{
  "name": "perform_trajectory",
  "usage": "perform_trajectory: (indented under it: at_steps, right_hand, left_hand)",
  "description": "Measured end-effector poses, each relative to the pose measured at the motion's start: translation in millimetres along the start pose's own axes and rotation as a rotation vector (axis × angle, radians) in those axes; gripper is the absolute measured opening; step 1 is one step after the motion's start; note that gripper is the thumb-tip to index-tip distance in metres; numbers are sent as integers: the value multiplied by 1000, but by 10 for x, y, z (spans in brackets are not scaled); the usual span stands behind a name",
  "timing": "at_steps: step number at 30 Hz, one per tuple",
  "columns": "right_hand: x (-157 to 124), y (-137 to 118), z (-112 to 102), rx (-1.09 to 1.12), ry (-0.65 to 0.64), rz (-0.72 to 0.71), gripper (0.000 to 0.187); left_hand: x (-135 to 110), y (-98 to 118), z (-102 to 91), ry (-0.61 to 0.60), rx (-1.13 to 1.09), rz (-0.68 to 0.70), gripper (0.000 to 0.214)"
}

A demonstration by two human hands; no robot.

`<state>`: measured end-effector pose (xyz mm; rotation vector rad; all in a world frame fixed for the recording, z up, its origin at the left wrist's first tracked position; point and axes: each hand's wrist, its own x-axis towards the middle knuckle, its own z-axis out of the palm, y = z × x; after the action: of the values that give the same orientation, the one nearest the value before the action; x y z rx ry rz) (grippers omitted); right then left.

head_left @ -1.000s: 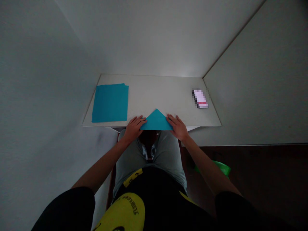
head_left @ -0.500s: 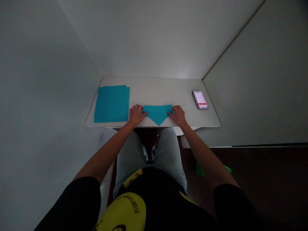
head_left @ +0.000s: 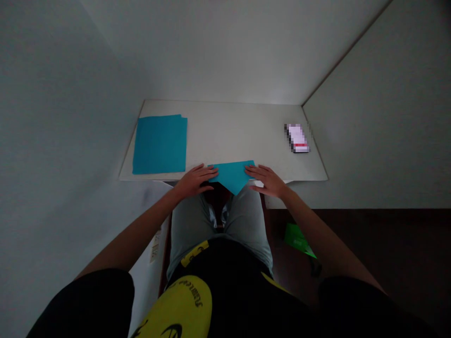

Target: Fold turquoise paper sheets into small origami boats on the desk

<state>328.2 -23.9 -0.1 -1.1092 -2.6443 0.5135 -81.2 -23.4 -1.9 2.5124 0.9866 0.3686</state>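
Note:
A folded sheet of blue paper (head_left: pixel 232 173) lies at the table's front edge, its pointed end reaching past the edge toward my lap. My left hand (head_left: pixel 196 180) rests its outstretched fingers on the paper's left end, with the thumb apart below. On the right end lie the extended fingers of my right hand (head_left: pixel 267 180), thumb also held away. Both hands press from above rather than grip. Farther left, a stack of blue paper sheets (head_left: pixel 160 144) lies flat, slightly misaligned at its top right corner.
A phone (head_left: pixel 298 138), blurred by pixels, lies at the right of the white table (head_left: pixel 225 126). Walls enclose the table at the back and both sides. A green item (head_left: pixel 298 238) is on the dark floor at right, and wall sockets (head_left: pixel 155 246) show at lower left.
The folded paper has slid toward me, its point now over the table edge. My fingers have gone from pinching its ends to lying flat on them. The view has shifted slightly.

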Motion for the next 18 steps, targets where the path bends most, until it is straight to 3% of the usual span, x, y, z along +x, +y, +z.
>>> perform_trajectory:
  at_steps: [4, 11, 18]
  right_hand:
    - [-114, 106, -67, 74, 49, -2, 43]
    - [66, 137, -80, 109, 128, 82, 33]
    - [310, 87, 133, 72, 280, 371, 42]
  left_hand:
    - [-1, -36, -28, 10, -27, -20, 40]
    - [255, -51, -86, 81, -93, -116, 25]
    - [365, 81, 36, 243, -83, -329, 28]
